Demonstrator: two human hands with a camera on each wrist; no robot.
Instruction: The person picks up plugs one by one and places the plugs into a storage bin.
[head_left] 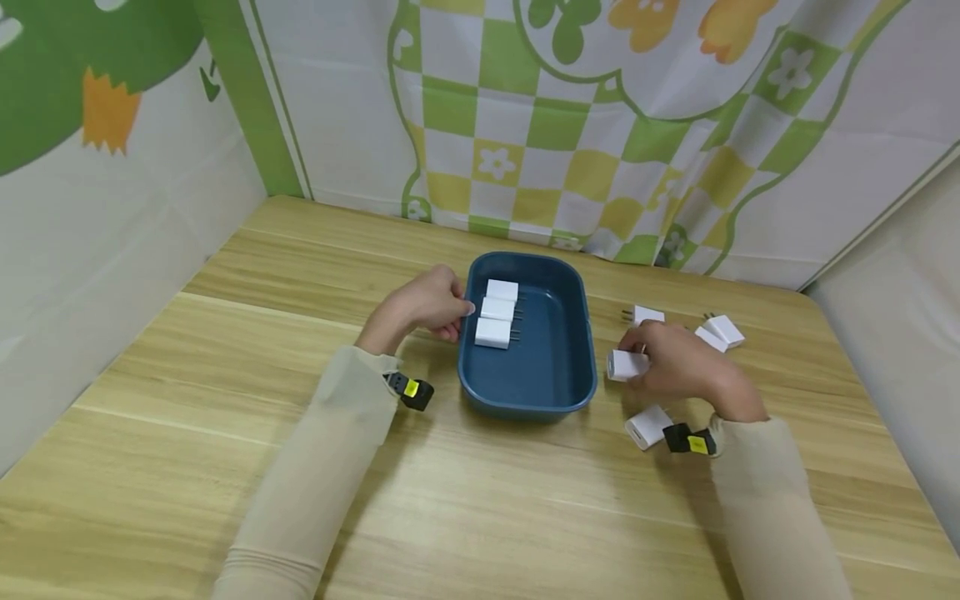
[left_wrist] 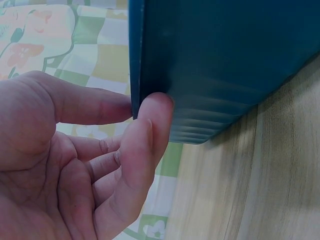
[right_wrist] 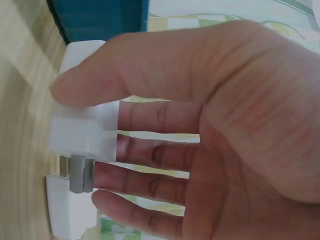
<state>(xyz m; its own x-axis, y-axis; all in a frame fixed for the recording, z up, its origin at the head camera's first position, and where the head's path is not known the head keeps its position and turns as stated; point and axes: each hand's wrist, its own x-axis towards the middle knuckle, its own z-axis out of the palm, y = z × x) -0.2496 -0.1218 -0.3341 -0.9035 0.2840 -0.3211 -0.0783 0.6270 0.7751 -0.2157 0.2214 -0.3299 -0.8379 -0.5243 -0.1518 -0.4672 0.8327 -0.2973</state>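
Note:
A blue plastic tub (head_left: 527, 410) stands on the table with three white charger plugs (head_left: 497, 309) in a column along its left side, prongs facing right. My left hand (head_left: 431, 302) pinches the tub's left rim between thumb and index finger, the other fingers below it. To the tub's right, my right hand (head_left: 678, 362) holds another white charger plug (right_wrist: 82, 127), its thumb across one face and fingers behind. The held plug is close over the table, its metal prongs pointing away from the tub. Part of it is hidden by the thumb.
Around the right hand lie more charger plugs: one nearer me (head_left: 648, 427), one behind (head_left: 648, 315), and two together (head_left: 726, 330) farther right. The wooden table (head_left: 480, 508) ends at a patterned curtain (head_left: 555, 150) at the back.

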